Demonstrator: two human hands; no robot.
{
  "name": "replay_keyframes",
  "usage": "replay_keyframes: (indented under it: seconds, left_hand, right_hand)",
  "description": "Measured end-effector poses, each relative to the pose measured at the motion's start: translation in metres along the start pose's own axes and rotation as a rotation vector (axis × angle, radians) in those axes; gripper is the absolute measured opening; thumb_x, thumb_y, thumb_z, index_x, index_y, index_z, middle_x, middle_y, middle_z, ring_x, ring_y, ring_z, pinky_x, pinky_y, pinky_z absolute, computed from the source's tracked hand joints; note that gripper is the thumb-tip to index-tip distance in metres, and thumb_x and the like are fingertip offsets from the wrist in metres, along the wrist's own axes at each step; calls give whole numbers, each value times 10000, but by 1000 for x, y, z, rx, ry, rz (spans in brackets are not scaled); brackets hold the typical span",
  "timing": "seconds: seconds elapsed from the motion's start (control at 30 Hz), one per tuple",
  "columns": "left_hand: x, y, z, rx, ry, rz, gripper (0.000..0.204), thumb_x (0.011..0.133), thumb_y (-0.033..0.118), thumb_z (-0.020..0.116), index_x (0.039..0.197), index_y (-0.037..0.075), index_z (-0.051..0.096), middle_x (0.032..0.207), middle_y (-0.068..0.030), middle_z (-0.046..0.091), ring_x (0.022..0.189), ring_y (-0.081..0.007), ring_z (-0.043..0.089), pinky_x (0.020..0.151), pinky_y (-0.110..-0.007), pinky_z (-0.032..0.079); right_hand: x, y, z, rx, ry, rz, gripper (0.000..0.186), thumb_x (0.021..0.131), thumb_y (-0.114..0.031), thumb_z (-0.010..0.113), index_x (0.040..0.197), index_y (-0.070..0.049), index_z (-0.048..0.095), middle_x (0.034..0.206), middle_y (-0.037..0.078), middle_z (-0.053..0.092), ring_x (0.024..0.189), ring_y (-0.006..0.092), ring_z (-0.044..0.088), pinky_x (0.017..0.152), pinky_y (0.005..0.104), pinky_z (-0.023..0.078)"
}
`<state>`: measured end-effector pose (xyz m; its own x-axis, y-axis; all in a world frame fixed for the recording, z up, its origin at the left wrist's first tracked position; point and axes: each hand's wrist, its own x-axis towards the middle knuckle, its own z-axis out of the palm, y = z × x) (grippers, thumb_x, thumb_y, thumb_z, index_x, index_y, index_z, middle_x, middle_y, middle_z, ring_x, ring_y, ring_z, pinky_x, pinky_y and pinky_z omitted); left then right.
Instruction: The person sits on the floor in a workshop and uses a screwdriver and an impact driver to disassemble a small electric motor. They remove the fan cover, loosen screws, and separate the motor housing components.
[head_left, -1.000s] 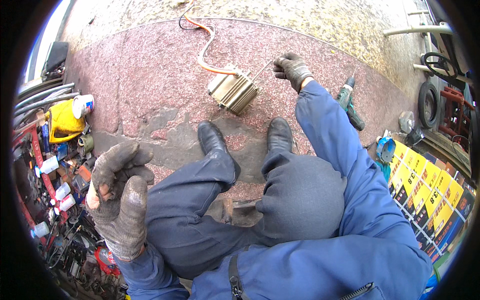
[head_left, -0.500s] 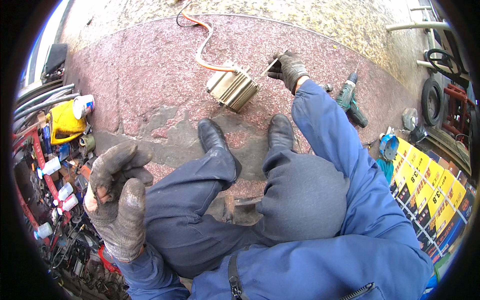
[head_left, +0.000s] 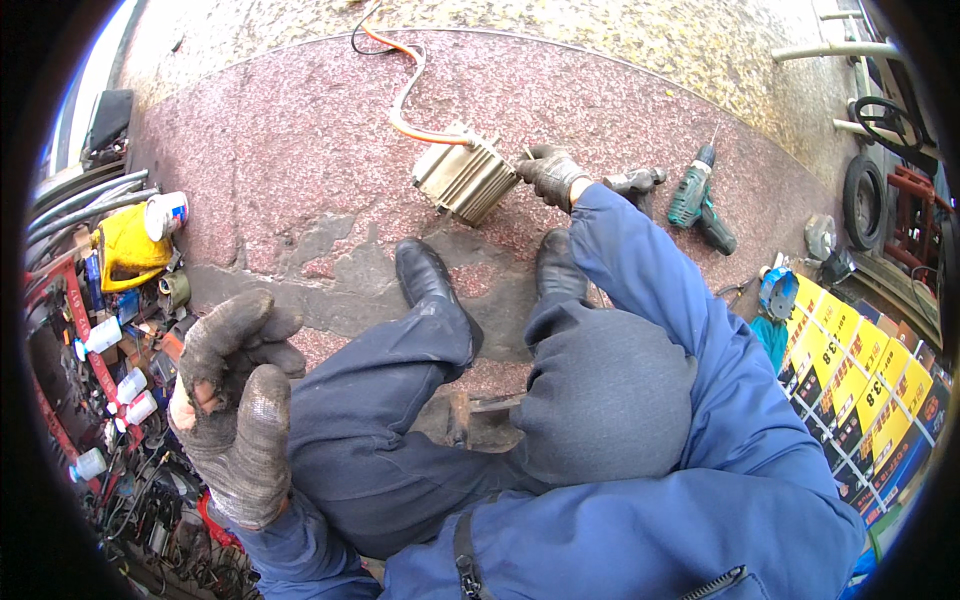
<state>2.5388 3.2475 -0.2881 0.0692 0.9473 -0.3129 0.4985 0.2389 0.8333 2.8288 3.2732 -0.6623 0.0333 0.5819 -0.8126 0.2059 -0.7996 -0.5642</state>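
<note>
A silvery finned metal motor (head_left: pixel 465 180) rests on the reddish paving ahead of my boots, an orange cable (head_left: pixel 400 103) running off its top. Close against its right side is my right hand (head_left: pixel 552 174) in a dirty grey glove, fingers closed on a thin light-coloured rod (head_left: pixel 529 153). Only a short end of the rod shows; whether it touches the motor I cannot tell. My left hand (head_left: pixel 240 400), in a worn glove with a hole in it, hangs in the air over my left thigh. Its fingers are loosely bent and apart, with nothing in them.
A hammer (head_left: pixel 637 183) and a green cordless drill (head_left: pixel 692 195) lie right of my right hand. Yellow-and-black boxes (head_left: pixel 865 375) stand at the right, near a tyre (head_left: pixel 863 200). On the left are a yellow jug (head_left: pixel 132 245), white bottles (head_left: pixel 103 334) and heaped cables and parts.
My right hand has come down and left toward the motor with the rod, uncovering more of the hammer. The left hand has hardly moved.
</note>
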Motion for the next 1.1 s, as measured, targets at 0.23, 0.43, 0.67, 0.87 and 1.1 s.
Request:
replay_keyframes:
  seconds: [0.23, 0.43, 0.67, 0.87, 1.1]
  left_hand:
    - [3, 1, -1, -18, -2, -19, 550, 824, 301, 723, 1207, -53, 548, 1014, -166, 653, 807, -161, 628, 738, -289, 519]
    - [3, 1, 0, -33, 8, -27, 530, 824, 272, 721, 1209, -49, 548, 1012, -162, 652, 810, -161, 628, 738, -293, 523]
    - [6, 2, 3, -54, -1, -29, 526, 822, 262, 725, 1210, -46, 549, 1008, -157, 651, 809, -161, 626, 742, -294, 524]
    - [15, 5, 5, -25, -1, -63, 547, 813, 288, 736, 1206, -46, 554, 1006, -156, 653, 810, -163, 625, 741, -290, 522]
    - [23, 3, 3, -4, 14, -86, 542, 819, 290, 726, 1204, -51, 553, 1005, -156, 653, 816, -163, 622, 750, -293, 514]
  right_hand:
    - [3, 5, -6, 136, 22, -33, 183, 894, -193, 592, 1009, -58, 637, 607, 20, 527, 442, 120, 462, 386, 298, 360]
    - [35, 9, -20, -149, 308, 1, 323, 936, -270, 554, 1141, -30, 620, 944, 148, 650, 800, 252, 614, 712, 359, 467]
    - [40, -48, -36, -252, 399, -370, 319, 950, -275, 527, 934, 26, 631, 948, 212, 668, 808, 223, 597, 700, 394, 463]
    - [24, -90, 12, -408, -1, -283, 467, 877, -461, 597, 1071, -45, 683, 977, 178, 692, 938, 315, 645, 846, 401, 479]
    - [12, -104, 10, -153, -66, -230, 297, 852, -261, 627, 1033, -34, 688, 874, 131, 703, 816, 227, 654, 780, 364, 496]
